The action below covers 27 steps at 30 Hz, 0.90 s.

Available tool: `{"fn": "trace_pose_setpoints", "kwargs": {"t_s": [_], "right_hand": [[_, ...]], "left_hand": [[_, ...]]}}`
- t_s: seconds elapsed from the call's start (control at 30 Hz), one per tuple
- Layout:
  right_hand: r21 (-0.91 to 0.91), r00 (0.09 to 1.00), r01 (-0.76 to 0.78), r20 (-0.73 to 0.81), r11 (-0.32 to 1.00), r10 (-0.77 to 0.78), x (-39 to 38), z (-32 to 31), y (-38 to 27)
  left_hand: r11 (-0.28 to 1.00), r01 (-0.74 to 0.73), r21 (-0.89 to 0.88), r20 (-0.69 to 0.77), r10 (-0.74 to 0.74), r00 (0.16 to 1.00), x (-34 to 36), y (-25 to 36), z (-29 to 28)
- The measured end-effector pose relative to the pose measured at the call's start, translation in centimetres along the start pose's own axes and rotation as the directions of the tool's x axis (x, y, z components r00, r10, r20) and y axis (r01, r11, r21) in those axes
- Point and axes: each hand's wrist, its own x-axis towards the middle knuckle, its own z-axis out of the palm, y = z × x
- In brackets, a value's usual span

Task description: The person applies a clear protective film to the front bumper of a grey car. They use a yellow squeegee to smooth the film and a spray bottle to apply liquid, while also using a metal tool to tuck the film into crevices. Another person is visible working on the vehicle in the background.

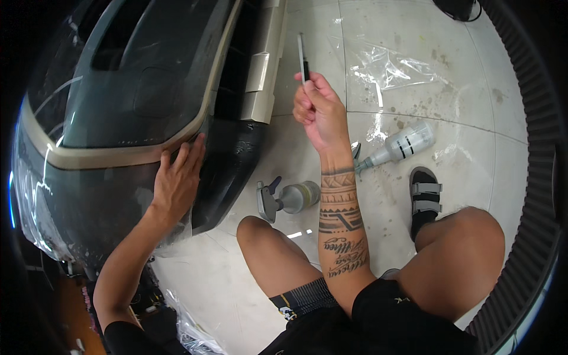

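My left hand [178,180] lies with its fingers stretched out on a dark car body panel [127,189], at the corner where a beige trim strip [112,157] curves round. Clear film covers part of the panel and hangs in loose folds at its left edge. Raised over the floor to the right of the panel, my right hand [322,112] is closed round a slim utility knife [302,56], silver and black, pointing away from me. The knife is apart from the panel. Whether its blade is out is too small to tell.
Two spray bottles lie on the tiled floor: a grey-headed one [299,197] beside my knee and a clear one [405,145] beyond my right forearm. A crumpled clear film sheet [393,66] is farther off. A dark ribbed shutter [532,118] runs along the right.
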Motion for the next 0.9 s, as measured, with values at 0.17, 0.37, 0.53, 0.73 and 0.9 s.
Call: {"fn": "trace_pose_setpoints", "kwargs": {"t_s": [0.17,0.37,0.53,0.73,0.9], "right_hand": [[-0.073,0.996,-0.086,0.008,0.994,0.087,0.0,-1.8,-2.7],[-0.141,0.997,-0.072,0.025,0.987,0.076,0.0,1.1,-1.5],[-0.233,0.996,-0.013,0.087,0.973,0.034,0.9,5.2,-0.8],[-0.306,0.957,-0.033,0.265,0.951,0.119,2.4,17.4,1.2],[-0.392,0.904,-0.071,0.363,0.917,0.226,2.3,24.6,0.3]], "left_hand": [[0.992,0.124,0.035,-0.039,-0.123,0.992,3.6,1.9,-0.5],[0.986,0.052,0.156,0.010,-0.054,0.998,4.6,-1.5,-2.6],[0.979,0.178,0.095,-0.371,-0.131,0.919,5.7,-10.5,-10.4],[0.993,0.118,-0.026,-0.097,-0.120,0.988,4.5,-23.6,-17.2],[0.982,0.156,-0.109,0.163,-0.137,0.977,5.8,-27.0,-20.8]]}}
